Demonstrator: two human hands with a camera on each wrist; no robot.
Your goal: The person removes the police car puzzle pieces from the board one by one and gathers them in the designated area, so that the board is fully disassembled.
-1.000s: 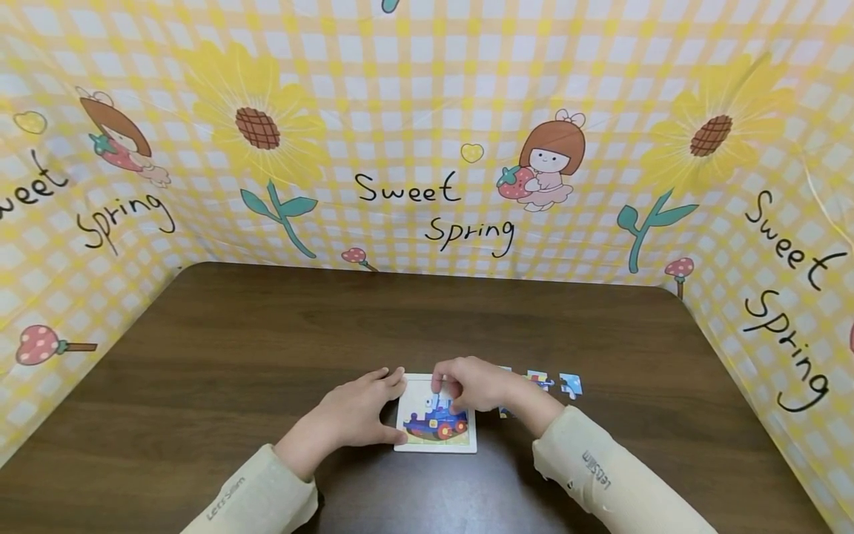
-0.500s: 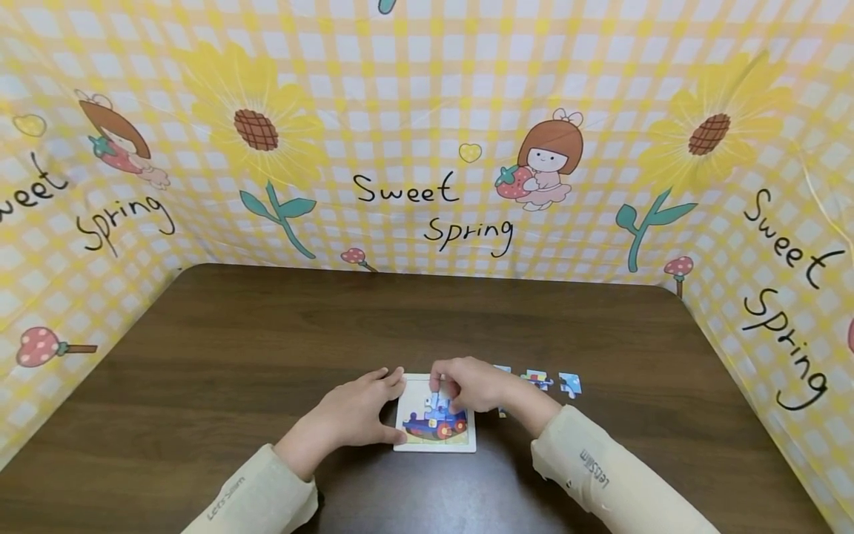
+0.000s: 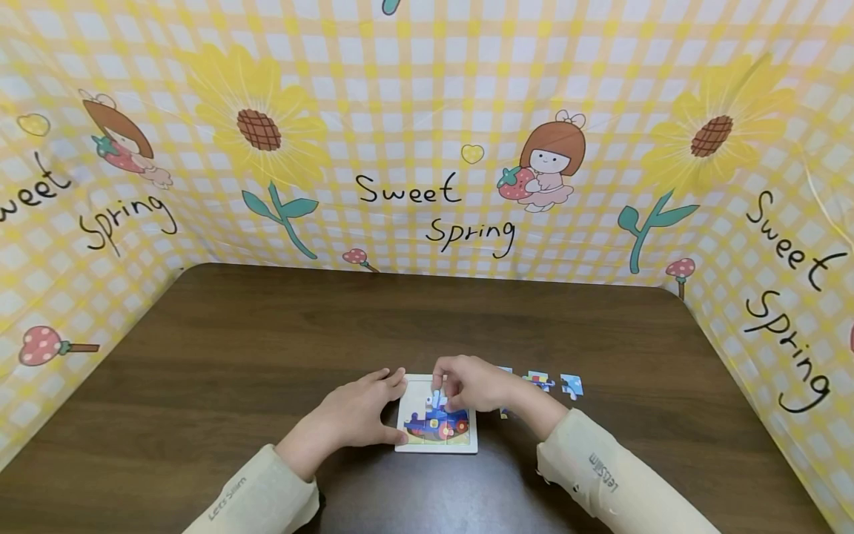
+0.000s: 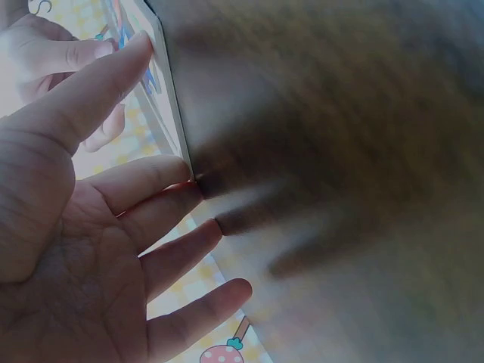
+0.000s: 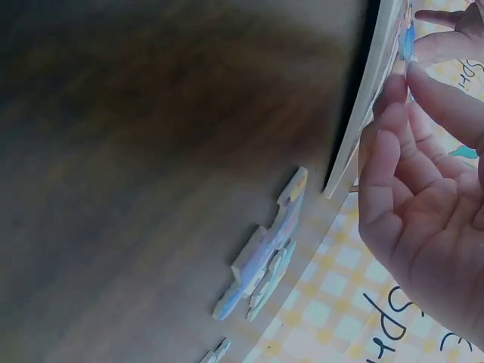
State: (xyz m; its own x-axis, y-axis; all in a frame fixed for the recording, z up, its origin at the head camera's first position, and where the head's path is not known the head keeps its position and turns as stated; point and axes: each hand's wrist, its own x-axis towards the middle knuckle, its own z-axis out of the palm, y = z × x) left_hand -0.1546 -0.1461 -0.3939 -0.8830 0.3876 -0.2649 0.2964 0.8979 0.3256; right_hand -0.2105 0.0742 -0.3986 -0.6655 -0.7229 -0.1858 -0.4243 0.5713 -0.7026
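1. Our left hand (image 3: 353, 411) spreads its fingers along the puzzle tray's (image 3: 440, 449) left edge.
2. Our right hand (image 3: 477, 384), nearer, pinches a light-blue piece (image 3: 437, 399) inside the frame.
3. Loose pieces (image 3: 571, 383) lie rightward on the surface (image 3: 300, 319).

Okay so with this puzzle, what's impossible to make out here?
Head view: upper right of the tray, covered by the right hand.
Head view: some loose pieces, partly behind that hand.
Left wrist view: most of the puzzle picture, hidden by the steep angle and left hand.
Right wrist view: one piece, cut off by the bottom edge.
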